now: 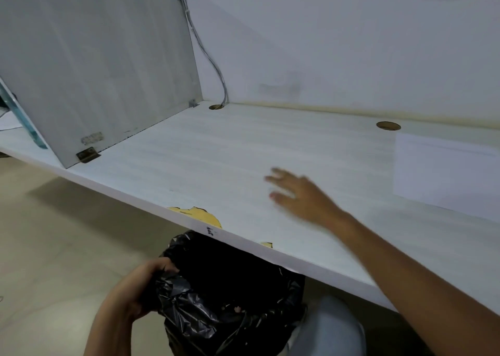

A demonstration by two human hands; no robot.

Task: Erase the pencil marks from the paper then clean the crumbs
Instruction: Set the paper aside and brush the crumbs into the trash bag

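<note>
A white sheet of paper [443, 169] lies on the white desk [205, 155] at the far right. My right hand [297, 193] is over the middle of the desk with its fingers straight and spread, blurred by motion, palm down at the surface. My left hand [138, 288] grips the rim of a bin lined with a black plastic bag [224, 301], held under the desk's front edge. I cannot make out crumbs or pencil marks at this blur.
A white divider panel [102, 63] stands on the desk at the left. Two cable holes [216, 107] [388, 125] sit near the back wall, with a grey cable [213, 61] running into the left one. Chipped yellow patches [200, 215] mark the front edge. A knee in light jeans [332, 328] is beside the bin.
</note>
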